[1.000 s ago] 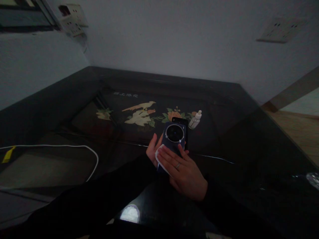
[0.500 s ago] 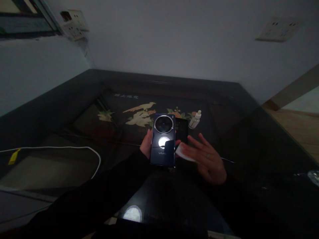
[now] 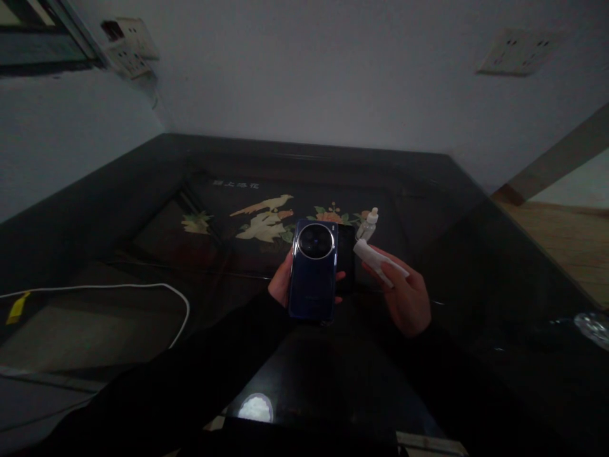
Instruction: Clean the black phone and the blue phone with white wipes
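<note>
A dark blue phone (image 3: 313, 285) is held upright with its back and large round camera ring facing me. My left hand (image 3: 281, 280) wraps round it from the left, its fingertips showing past the right edge. To the right, my right hand (image 3: 408, 297) pinches a folded white wipe (image 3: 380, 260), apart from the phone. Just beyond the wipe stands a small clear bottle with a white dropper cap (image 3: 368, 225). A flat black object (image 3: 346, 254) lies on the table, partly hidden behind the phone; its kind I cannot make out.
The glossy dark table (image 3: 157, 254) carries a bird-and-flower picture (image 3: 264, 222). A white cable (image 3: 157, 285) with a yellow tag (image 3: 18, 308) runs along the left. A shiny glass-like object (image 3: 591, 328) sits at the right edge. Wall sockets (image 3: 516, 52) are behind.
My right hand has turned and closed its fingers on the wipe, moving it up and right, away from the phone. The lamp reflection on the phone's back is gone.
</note>
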The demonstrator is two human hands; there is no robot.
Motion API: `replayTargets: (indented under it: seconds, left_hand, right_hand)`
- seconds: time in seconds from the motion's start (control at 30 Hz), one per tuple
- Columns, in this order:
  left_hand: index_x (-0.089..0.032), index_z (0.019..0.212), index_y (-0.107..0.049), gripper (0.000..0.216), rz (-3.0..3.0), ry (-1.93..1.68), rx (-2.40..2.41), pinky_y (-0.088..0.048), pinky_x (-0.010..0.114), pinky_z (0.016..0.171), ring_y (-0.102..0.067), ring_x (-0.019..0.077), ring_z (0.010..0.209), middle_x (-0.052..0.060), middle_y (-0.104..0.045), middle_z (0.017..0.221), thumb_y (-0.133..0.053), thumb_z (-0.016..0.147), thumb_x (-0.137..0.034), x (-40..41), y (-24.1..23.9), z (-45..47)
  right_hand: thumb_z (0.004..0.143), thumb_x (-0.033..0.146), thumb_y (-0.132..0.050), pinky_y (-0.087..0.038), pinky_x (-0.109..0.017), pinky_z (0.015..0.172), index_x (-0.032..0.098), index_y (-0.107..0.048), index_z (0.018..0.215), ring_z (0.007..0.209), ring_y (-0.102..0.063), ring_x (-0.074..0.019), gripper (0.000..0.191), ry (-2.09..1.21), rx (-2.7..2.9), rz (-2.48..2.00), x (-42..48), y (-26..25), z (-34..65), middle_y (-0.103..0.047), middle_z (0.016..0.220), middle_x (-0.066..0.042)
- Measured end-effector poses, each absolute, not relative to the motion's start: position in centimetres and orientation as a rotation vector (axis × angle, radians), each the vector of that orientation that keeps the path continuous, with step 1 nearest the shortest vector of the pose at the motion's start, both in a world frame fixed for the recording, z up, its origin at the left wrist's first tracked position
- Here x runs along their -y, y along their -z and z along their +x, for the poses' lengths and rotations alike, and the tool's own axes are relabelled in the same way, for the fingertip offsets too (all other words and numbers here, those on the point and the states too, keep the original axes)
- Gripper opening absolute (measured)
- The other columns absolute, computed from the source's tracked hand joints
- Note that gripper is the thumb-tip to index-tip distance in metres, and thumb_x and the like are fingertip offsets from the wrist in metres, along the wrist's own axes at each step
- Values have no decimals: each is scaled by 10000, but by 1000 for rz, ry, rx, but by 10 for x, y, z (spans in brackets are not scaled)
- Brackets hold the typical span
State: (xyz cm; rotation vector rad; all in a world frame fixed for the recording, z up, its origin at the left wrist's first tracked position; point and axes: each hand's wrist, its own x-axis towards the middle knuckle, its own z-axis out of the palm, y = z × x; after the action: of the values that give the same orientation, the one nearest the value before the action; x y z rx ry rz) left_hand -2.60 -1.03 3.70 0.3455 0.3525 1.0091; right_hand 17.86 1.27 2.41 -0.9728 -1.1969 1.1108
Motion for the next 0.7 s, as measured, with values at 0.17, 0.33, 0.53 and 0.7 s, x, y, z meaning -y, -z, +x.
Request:
replayTargets:
  seconds: [0.17, 0.33, 0.53, 0.7]
  left_hand:
    - [-183, 1162, -556, 514, 368, -1000, -349, -434, 529, 852, -554, 308, 1093, 93, -622, 1164, -414, 838, -556, 12, -37, -24]
    - [-198, 1233, -496, 537, 342, -981, -330, -447, 538, 838, -565, 322, 1081, 112, -615, 1167, -469, 817, -537, 11, -32, -23]
    - [-387, 1372, -156, 841, 400, -959, -451, -479, 553, 725, -624, 377, 958, 106, -629, 1117, -677, 712, -369, 6, -24, -25]
    - [-380, 1373, -123, 773, 404, -946, -494, -457, 556, 788, -617, 347, 999, 116, -618, 1127, -601, 777, -261, 0, -17, -29]
  right_hand:
    - [893, 278, -477, -410, -463, 1015, 247, -612, 1147, 1152, -543, -224, 290, -989, 1477, -989, -1, -34, 179, -601, 1228, -34]
    - [916, 242, -424, -346, -404, 1068, 271, -569, 1207, 1229, -469, -193, 326, -859, 1731, -943, 11, -43, 180, -533, 1309, -8]
    - [906, 309, -451, -388, -428, 1032, 233, -588, 1180, 1190, -509, -213, 316, -1003, 1518, -1032, -2, -25, 175, -574, 1264, -39]
    - [889, 342, -484, -418, -443, 1004, 223, -560, 1209, 1157, -537, -221, 350, -1066, 1364, -1048, -10, -15, 177, -573, 1264, -53]
